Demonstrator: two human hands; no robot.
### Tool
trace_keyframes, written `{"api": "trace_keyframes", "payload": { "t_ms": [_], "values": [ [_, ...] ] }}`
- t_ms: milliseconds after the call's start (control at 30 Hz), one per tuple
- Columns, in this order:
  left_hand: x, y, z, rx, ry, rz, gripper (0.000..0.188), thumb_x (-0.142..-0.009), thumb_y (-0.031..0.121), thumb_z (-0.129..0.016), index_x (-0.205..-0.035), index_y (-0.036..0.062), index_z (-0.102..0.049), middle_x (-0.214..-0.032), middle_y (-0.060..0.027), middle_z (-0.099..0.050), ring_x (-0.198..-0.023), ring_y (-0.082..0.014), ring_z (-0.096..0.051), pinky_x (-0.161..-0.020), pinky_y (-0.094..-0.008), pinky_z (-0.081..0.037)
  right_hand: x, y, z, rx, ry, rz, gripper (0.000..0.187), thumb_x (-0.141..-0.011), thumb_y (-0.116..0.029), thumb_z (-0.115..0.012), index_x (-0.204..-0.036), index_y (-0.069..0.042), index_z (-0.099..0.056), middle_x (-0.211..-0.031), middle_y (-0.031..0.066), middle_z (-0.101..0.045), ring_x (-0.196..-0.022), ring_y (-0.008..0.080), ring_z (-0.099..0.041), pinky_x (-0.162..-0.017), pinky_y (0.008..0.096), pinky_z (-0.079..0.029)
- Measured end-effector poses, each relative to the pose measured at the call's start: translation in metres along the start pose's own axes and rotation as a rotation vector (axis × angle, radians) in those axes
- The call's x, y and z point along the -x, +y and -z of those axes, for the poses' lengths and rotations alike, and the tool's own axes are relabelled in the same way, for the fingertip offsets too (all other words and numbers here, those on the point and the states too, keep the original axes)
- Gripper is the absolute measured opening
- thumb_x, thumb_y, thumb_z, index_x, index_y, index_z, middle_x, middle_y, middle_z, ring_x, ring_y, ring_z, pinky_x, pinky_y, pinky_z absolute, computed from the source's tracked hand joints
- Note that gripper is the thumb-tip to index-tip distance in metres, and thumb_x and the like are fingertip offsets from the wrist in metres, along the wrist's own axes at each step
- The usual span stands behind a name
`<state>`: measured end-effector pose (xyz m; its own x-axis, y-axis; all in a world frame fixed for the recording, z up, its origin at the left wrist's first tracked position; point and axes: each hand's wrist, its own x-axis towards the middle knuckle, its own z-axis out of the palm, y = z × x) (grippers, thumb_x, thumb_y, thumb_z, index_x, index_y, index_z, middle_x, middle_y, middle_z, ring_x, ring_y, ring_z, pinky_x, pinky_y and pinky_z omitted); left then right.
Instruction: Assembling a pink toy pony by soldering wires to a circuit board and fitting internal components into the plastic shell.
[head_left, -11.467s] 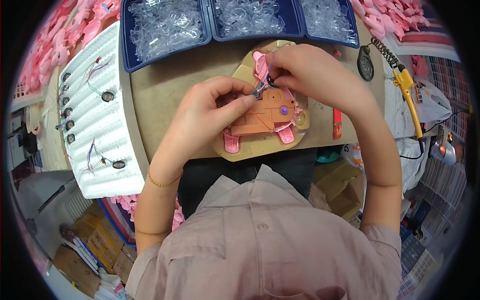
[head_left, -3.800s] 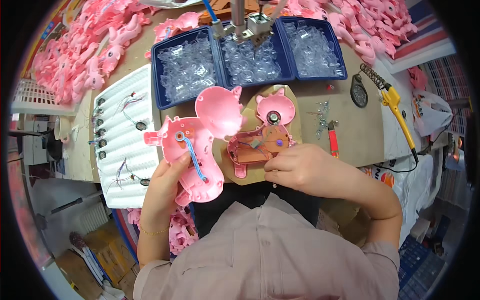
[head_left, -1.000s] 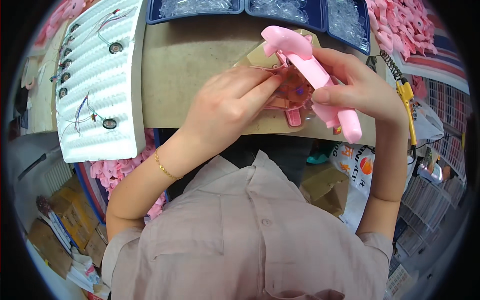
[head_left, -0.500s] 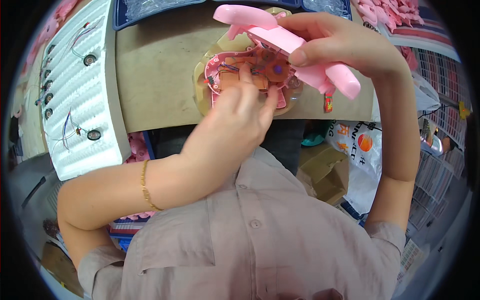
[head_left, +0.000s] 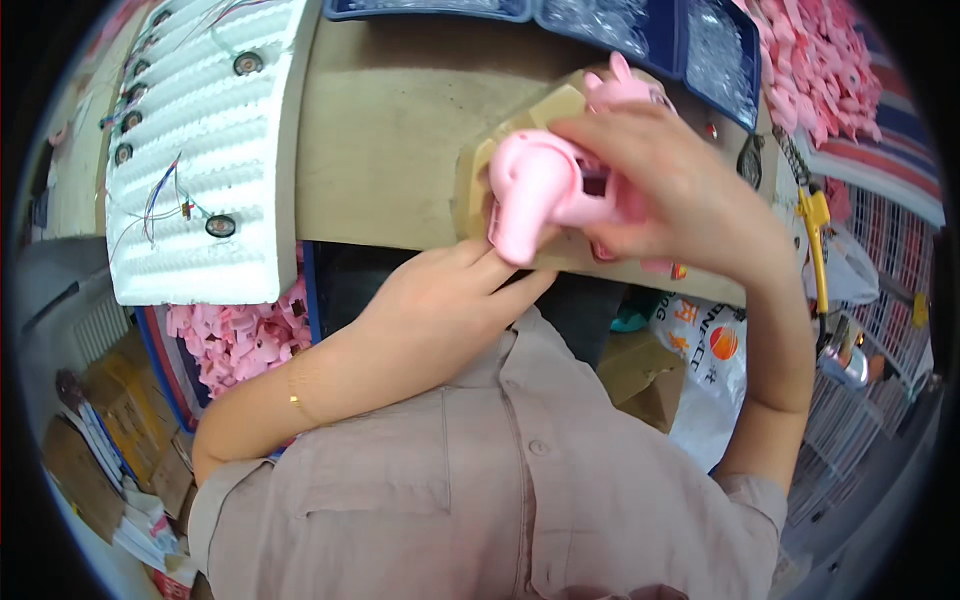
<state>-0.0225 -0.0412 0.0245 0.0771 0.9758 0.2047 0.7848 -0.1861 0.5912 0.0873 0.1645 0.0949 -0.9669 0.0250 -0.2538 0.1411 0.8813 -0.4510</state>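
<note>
My right hand [head_left: 665,195] is closed around a pink plastic toy shell [head_left: 537,190], held tilted above a tan jig [head_left: 472,200]. A rounded limb-like part of the shell points toward me. Beyond my fingers shows a pink animal head with upright ears [head_left: 618,85]; whether it joins the held shell is hidden. My left hand [head_left: 445,300] lies at the table's front edge, fingers stretched toward the jig with thumb and forefinger apart. Its fingertips go behind the shell, so what they touch is hidden. The shell also covers the inside of the jig.
At left, a white foam tray [head_left: 205,150] carries small round speakers [head_left: 220,226] with wires. Blue bins [head_left: 600,25] of clear parts line the back. Pink parts [head_left: 815,75] pile at the far right, with more pink pieces [head_left: 240,340] below the tray. A yellow-handled tool [head_left: 815,230] hangs at right.
The pink shell has turned and come down over the jig, covering the wired lower half seen before. My left hand has drawn back toward me from the wires. The view has shifted.
</note>
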Motion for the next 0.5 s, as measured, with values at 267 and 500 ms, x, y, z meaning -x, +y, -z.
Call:
{"api": "trace_keyframes", "payload": {
  "t_ms": [267,500],
  "values": [
    [-0.005,-0.04,-0.014,0.157,0.423,0.208,0.032,-0.086,0.009,-0.058,-0.116,0.0006,-0.057,-0.117,-0.015,-0.06,-0.098,-0.0302,-0.061,-0.084,-0.0384,-0.049,0.005,-0.001,-0.014,0.076,0.097,-0.016,0.069,-0.058,-0.017,-0.074,-0.122,-0.005,-0.054,-0.118,0.0138,-0.057,-0.114,0.0346,-0.05,-0.101,0.0432,-0.038],
    [-0.008,-0.047,-0.017,0.236,0.355,0.229,0.031,-0.084,0.009,-0.061,-0.114,0.0003,-0.058,-0.115,-0.0152,-0.061,-0.104,-0.0312,-0.058,-0.088,-0.0379,-0.048,0.001,-0.002,-0.01,0.079,0.073,-0.046,0.069,-0.056,-0.015,-0.076,-0.122,-0.006,-0.056,-0.119,0.0119,-0.057,-0.113,0.0351,-0.049,-0.1,0.0429,-0.038]
  ]
}}
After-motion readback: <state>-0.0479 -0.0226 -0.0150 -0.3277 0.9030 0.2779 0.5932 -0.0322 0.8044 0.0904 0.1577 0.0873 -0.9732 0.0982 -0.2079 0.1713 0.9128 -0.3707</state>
